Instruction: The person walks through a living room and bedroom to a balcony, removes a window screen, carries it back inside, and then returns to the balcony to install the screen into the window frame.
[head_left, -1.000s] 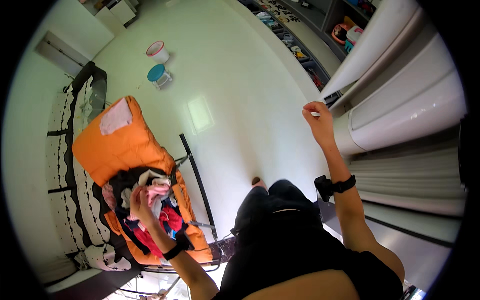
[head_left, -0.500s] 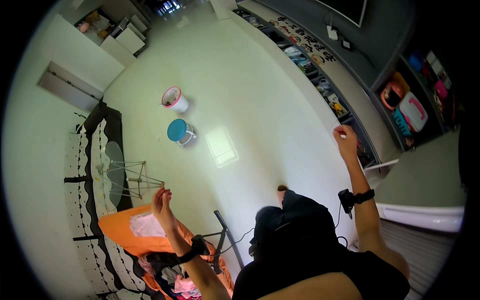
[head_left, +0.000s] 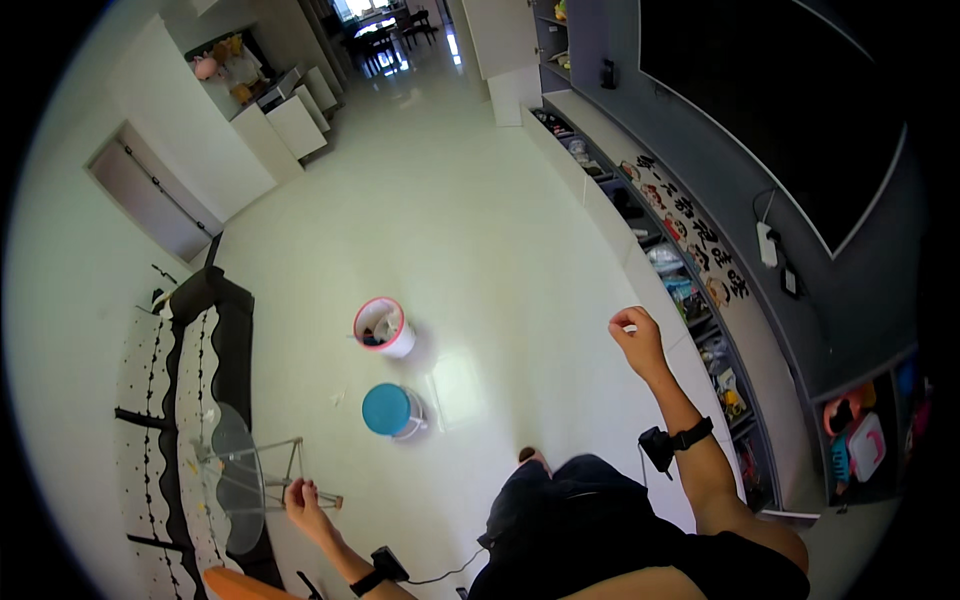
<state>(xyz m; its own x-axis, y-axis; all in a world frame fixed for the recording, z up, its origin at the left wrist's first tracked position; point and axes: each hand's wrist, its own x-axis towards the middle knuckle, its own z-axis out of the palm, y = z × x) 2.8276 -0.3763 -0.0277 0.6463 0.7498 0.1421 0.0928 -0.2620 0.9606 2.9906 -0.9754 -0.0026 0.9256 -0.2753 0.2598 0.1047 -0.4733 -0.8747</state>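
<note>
My right hand is held out over the floor on the right, its thumb and fingers curled into a pinch. A small pale spot shows between those fingertips, too small to name. On the lower left, my left hand has its fingers bent together; whatever they hold, if anything, is hidden. It looms in front of the legs of a round glass-topped table; I cannot tell whether they touch. Ahead stands a round stool with a blue top, and just beyond it a white bin with a pink rim has things inside.
A dark sofa with a patterned cover lines the left wall. Along the right runs a low cabinet with open, filled compartments under a large television. White drawers stand pulled out at the far left. An orange cloth shows at the bottom.
The view has swung up and moved forward, so the stool and bin appear lower and the far room shows. The orange cloth and clothes pile have mostly left view. Both hands stay curled.
</note>
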